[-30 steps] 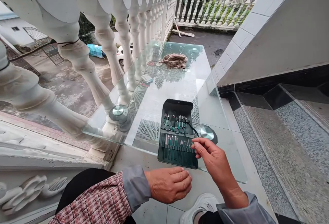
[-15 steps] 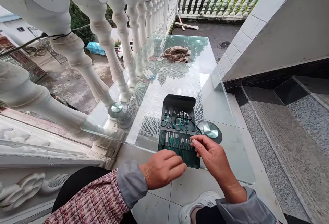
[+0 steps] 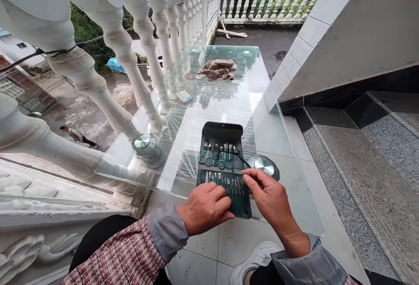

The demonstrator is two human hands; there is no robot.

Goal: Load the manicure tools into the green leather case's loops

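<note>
A dark green manicure set case lies unfolded at the near end of the glass table. Its upper part holds two scissors and nail clippers; along the lower part runs a row of slim metal tools in loops. My left hand is curled, palm down, over the case's lower left part, its fingertips hidden. At the right end of the tool row, my right hand has thumb and forefinger pinched together. Whatever lies between them is too small to make out.
A crumpled brown cloth and a small box lie farther along the glass table. White balusters line the left side. Stone steps rise on the right. Below, beyond the railing, is a person.
My left hand has moved up slightly onto the lower part of the case, and its fingers have curled. My right hand keeps its pinch at the tool row. The view has shifted a little.
</note>
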